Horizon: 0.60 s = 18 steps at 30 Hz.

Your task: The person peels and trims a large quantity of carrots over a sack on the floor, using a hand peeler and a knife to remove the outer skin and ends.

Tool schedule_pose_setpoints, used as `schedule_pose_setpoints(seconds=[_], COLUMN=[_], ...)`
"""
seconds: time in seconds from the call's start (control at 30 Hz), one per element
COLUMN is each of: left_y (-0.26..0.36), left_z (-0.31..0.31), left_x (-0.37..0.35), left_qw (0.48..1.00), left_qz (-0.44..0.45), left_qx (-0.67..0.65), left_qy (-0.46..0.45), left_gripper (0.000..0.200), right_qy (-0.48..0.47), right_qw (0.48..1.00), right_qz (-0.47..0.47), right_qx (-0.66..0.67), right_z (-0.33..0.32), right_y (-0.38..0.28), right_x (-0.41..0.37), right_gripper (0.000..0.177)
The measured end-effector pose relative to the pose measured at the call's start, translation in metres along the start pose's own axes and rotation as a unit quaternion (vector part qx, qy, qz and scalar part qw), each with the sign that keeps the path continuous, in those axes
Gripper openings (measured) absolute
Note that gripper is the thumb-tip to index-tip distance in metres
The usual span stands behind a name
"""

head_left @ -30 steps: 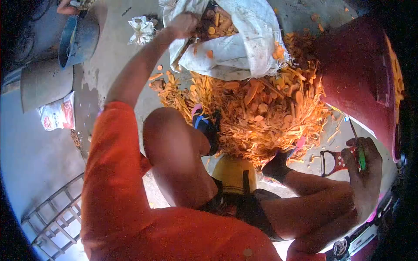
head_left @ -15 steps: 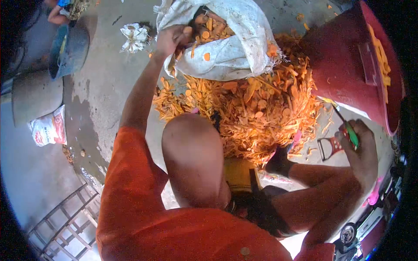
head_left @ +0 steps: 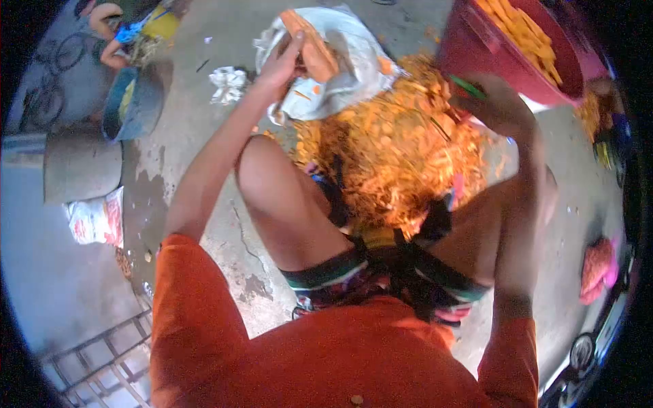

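My left hand (head_left: pixel 277 69) is closed around a large orange carrot (head_left: pixel 314 53), raised over the mouth of a white woven sack (head_left: pixel 364 37). My right hand (head_left: pixel 495 102), blurred by motion, is closed on a knife with a green handle (head_left: pixel 468 86); its thin dark blade points down and left over the peelings. Between my feet and the sack spreads a heap of orange peelings and cut pieces (head_left: pixel 401 160). A maroon tub (head_left: pixel 469 44) holding peeled carrots (head_left: pixel 520 37) stands just beyond my right hand.
At the upper left, a person's bare arm (head_left: pixel 112 53) shows near a blue-grey tub (head_left: pixel 148 102). A printed white bag (head_left: pixel 98 219) lies at the left, above a slatted frame (head_left: pixel 102 357). A crumpled white wrapper (head_left: pixel 228 85) lies left of the sack. Pink cloth (head_left: pixel 598 268) lies at the right.
My left hand has lifted a carrot out of the sack. My right hand has moved up and inward with the knife, from beside my knee to near the tub. The view has shifted.
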<state>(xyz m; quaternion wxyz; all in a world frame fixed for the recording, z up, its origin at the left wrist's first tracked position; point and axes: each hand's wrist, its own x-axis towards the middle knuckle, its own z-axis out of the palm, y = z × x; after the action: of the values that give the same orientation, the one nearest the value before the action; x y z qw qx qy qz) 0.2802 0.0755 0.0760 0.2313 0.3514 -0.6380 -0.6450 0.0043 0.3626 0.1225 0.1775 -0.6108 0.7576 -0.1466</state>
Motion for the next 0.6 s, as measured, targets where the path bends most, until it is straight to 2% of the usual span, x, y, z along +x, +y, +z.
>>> schedule_pose_setpoints(seconds=[0.07, 0.1, 0.17, 0.2, 0.23, 0.27, 0.3, 0.37, 0.4, 0.43, 0.47, 0.5, 0.53, 0.57, 0.6], left_y=[0.019, 0.027, 0.011, 0.0, -0.002, -0.015, -0.029, -0.055, -0.064, -0.071, -0.076, -0.086, -0.1, -0.112, -0.123], left_z=[0.027, 0.041, 0.042, 0.046, 0.056, 0.063, 0.07, 0.086, 0.098, 0.113, 0.122, 0.124, 0.122, 0.106, 0.068], left_x=[-0.018, -0.028, -0.012, -0.012, -0.018, -0.023, -0.028, -0.03, -0.027, -0.02, -0.01, 0.004, 0.018, 0.029, 0.042], left_qw=[0.994, 0.995, 0.988, 0.986, 0.981, 0.979, 0.979, 0.946, 0.942, 0.978, 0.976, 0.95, 0.913, 0.914, 0.912], left_qz=[-0.021, -0.003, 0.01, -0.035, -0.076, -0.144, -0.147, -0.228, -0.242, -0.185, -0.115, -0.136, -0.157, -0.162, -0.199], left_qx=[0.106, 0.078, 0.111, 0.076, 0.041, -0.005, -0.003, -0.169, -0.164, 0.01, 0.182, 0.28, 0.375, 0.372, 0.356], left_qy=[-0.028, -0.058, -0.11, -0.144, -0.175, -0.144, -0.14, -0.159, -0.163, -0.099, -0.033, -0.021, -0.012, -0.012, -0.05], left_gripper=[0.075, 0.073, 0.068, 0.065, 0.062, 0.054, 0.054, 0.053, 0.053, 0.054, 0.054, 0.056, 0.059, 0.059, 0.068], right_qy=[0.011, 0.01, 0.032, 0.032, 0.041, 0.048, 0.132, 0.137, 0.136, 0.135, 0.109, 0.078, 0.054, 0.033, 0.051], right_qw=[0.997, 0.996, 0.999, 0.999, 0.994, 0.986, 0.962, 0.945, 0.96, 0.972, 0.979, 0.98, 0.986, 0.99, 0.974], right_qz=[-0.016, -0.015, -0.033, -0.03, -0.031, -0.032, -0.064, -0.018, -0.015, -0.015, 0.006, 0.076, 0.104, 0.122, 0.151], right_qx=[0.069, 0.093, 0.028, 0.028, 0.092, 0.158, 0.23, 0.295, 0.245, 0.19, 0.174, 0.165, 0.116, 0.062, 0.163], right_z=[0.005, 0.005, 0.009, 0.01, 0.018, 0.035, 0.076, 0.101, 0.109, 0.11, 0.128, 0.134, 0.156, 0.164, 0.148], right_y=[0.01, 0.013, 0.024, 0.029, 0.04, 0.055, 0.091, 0.092, 0.092, 0.093, 0.114, 0.115, 0.124, 0.136, 0.137], right_x=[-0.001, -0.004, -0.007, -0.006, 0.002, 0.014, 0.028, 0.028, 0.031, 0.037, 0.048, 0.052, 0.048, 0.048, 0.044], right_gripper=[0.037, 0.036, 0.036, 0.036, 0.035, 0.034, 0.032, 0.032, 0.03, 0.03, 0.032, 0.037, 0.038, 0.04, 0.043])
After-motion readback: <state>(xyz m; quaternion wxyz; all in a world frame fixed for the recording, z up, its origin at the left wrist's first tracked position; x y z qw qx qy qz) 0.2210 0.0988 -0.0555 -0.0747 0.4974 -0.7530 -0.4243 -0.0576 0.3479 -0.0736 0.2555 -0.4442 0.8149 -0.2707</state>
